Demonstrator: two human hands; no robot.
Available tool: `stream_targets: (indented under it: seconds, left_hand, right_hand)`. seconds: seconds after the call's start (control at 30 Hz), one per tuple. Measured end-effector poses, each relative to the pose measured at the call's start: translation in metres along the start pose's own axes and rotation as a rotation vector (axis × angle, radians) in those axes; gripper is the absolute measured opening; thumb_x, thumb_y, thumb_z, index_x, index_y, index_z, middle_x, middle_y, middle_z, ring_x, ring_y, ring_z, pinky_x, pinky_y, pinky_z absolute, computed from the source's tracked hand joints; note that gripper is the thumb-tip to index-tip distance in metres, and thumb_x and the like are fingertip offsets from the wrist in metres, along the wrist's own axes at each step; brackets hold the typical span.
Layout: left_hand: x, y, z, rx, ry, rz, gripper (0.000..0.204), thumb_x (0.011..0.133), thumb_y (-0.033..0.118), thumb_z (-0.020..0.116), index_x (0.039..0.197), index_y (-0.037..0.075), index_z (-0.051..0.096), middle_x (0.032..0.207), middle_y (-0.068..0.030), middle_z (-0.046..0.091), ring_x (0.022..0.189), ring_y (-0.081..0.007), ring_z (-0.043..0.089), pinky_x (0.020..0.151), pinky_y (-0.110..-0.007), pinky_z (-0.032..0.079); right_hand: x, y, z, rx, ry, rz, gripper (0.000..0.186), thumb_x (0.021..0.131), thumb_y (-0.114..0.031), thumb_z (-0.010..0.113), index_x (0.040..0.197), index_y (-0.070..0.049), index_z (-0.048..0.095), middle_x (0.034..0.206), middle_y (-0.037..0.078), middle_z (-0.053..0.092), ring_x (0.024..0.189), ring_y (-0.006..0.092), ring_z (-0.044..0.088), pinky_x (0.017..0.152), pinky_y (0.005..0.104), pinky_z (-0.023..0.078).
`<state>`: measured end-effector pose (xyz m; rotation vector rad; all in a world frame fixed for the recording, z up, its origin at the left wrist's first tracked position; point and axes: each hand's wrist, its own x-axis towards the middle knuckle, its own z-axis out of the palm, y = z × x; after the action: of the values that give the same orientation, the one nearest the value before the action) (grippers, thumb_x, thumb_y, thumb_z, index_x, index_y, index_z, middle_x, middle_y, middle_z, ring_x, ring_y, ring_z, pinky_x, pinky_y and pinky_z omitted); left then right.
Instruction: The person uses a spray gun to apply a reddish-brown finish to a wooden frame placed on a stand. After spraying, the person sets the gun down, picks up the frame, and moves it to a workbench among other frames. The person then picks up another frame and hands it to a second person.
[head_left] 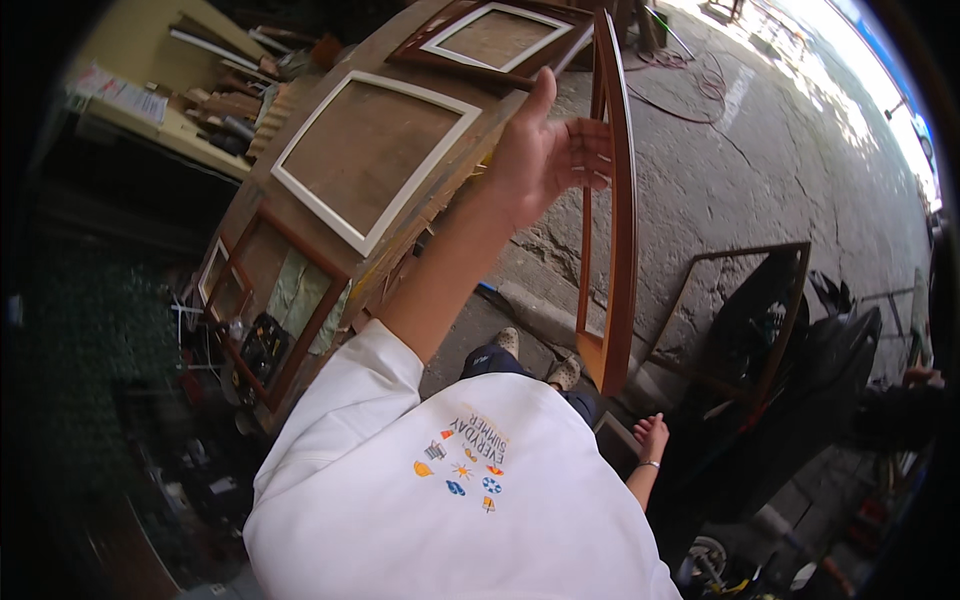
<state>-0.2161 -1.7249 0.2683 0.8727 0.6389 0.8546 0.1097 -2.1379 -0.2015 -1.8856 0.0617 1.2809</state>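
My left hand grips a brown wooden frame, held upright and almost edge-on, with my fingers curled at its near side. My right hand hangs low at the right of my white shirt, fingers loosely apart and holding nothing. On the worktable at the left lie a white frame, a dark brown frame with a white inner border and reddish-brown frames. A black tool or case shows inside one of those frames.
A framed mirror or glass panel leans beside a black two-wheeler at the right. A red hose lies on cracked concrete. Shelves with offcuts stand at the upper left. Part of a person shows at the right rim.
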Motion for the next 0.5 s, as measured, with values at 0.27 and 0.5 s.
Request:
stream_targets:
  seconds: [0.27,0.5]
  left_hand:
    - [-0.084,0.192,-0.002,-0.154,-0.260,0.199,0.083,0.099,0.063,0.031,0.110,-0.014,0.057,0.103,-0.0239,0.065,0.098,-0.0357,0.064,0.094,-0.046,0.050]
    - [-0.183,0.324,-0.028,-0.002,-0.030,0.471,0.074,0.095,0.059,0.039,0.117,-0.011,0.054,0.112,-0.0228,0.061,0.106,-0.0359,0.059,0.098,-0.047,0.046]
  right_hand:
    - [0.083,-0.286,0.064,-0.098,-0.060,-0.550,0.037,0.102,-0.043,0.053,0.096,-0.007,0.058,0.078,0.002,0.061,0.061,0.0113,0.059,0.051,0.0240,0.043]
    - [0.008,-0.378,0.298,-0.320,-0.462,-0.725,0.037,0.102,-0.038,0.055,0.105,-0.003,0.062,0.091,0.006,0.068,0.074,0.0124,0.064,0.065,0.0287,0.050]
